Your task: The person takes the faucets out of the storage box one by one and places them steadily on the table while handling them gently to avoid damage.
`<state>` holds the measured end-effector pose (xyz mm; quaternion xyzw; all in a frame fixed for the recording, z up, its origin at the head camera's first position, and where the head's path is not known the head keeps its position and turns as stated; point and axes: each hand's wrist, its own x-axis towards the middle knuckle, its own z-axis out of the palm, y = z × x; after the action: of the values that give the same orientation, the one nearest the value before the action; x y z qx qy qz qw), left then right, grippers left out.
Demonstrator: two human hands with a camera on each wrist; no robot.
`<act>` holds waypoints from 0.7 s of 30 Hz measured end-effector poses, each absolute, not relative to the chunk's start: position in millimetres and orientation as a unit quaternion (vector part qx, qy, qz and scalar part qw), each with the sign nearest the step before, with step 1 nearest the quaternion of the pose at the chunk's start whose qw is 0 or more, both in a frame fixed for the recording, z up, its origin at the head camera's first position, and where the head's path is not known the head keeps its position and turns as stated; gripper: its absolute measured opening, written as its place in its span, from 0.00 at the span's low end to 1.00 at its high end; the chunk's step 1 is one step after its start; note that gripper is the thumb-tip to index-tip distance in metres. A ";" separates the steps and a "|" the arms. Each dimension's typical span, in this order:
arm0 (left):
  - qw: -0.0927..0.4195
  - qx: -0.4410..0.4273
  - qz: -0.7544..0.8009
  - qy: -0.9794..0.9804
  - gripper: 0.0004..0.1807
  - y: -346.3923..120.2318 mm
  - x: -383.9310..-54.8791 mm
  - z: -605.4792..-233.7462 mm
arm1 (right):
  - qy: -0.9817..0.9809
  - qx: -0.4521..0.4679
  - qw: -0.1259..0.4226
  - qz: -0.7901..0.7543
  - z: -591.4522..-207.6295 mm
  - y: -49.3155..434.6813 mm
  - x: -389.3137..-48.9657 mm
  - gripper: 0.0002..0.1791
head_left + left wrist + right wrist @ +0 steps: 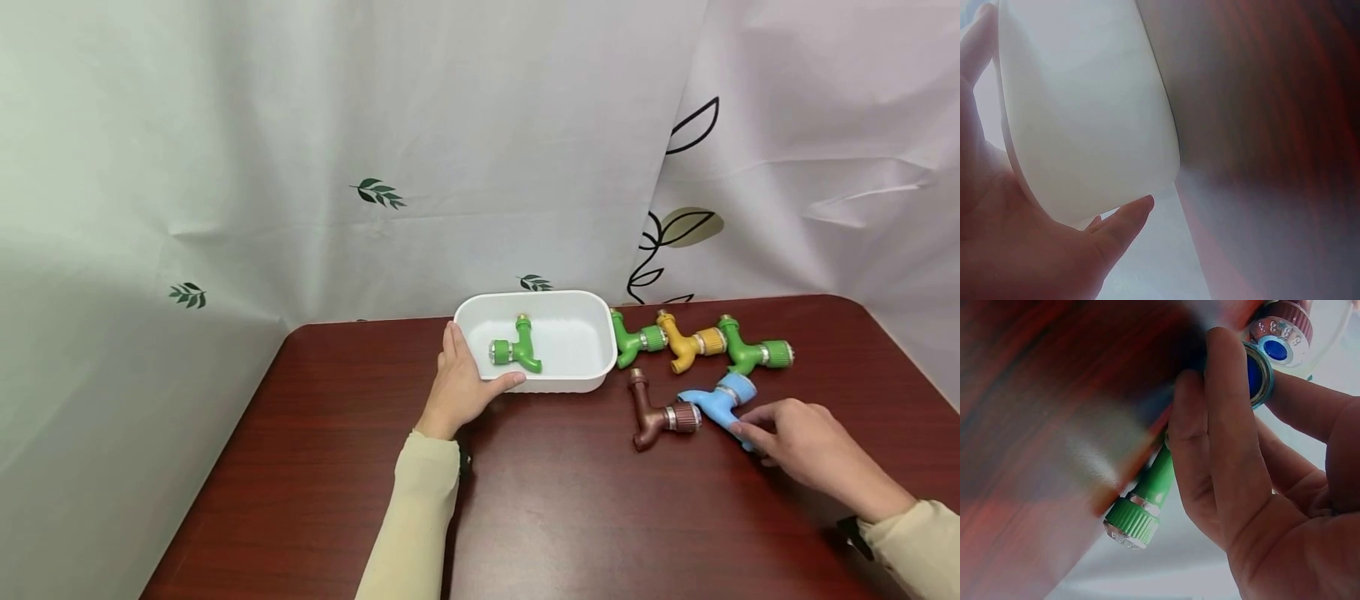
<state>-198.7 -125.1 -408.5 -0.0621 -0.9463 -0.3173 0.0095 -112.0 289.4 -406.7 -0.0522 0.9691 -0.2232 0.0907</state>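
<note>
My left hand holds the left end of a white plastic tub, thumb along the front wall and fingers at the left side. Inside the tub lies a green tap. To the right, my right hand pinches one end of a light blue tap between thumb and fingers. The round open end of that blue tap shows between the fingers in the right wrist view. Just left of it lies a brown tap, close to the blue spout.
Behind the blue tap, a green tap, a yellow tap and another green tap lie in a row right of the tub. They rest on a dark red wooden table. A pale leaf-patterned curtain hangs along its back edge.
</note>
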 end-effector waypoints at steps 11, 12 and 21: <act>0.002 -0.060 -0.319 -0.946 0.74 -125.0 -197.3 -406.7 | 0.974 -0.065 0.073 -0.204 -408.5 287.5 -110.6 0.15; 0.001 -0.060 -0.319 -0.946 0.74 -124.9 -197.3 -406.4 | 0.974 -0.066 0.071 -0.203 -408.6 287.3 -110.5 0.15; 0.003 -0.062 -0.318 -0.946 0.74 -124.9 -197.6 -406.7 | 0.977 -0.071 0.052 -0.196 -410.2 286.9 -110.0 0.14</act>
<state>-197.6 -124.9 -406.7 -0.0624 -0.9461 -0.3179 0.0028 -110.0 286.9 -410.2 -0.0713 0.9766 -0.1964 0.0516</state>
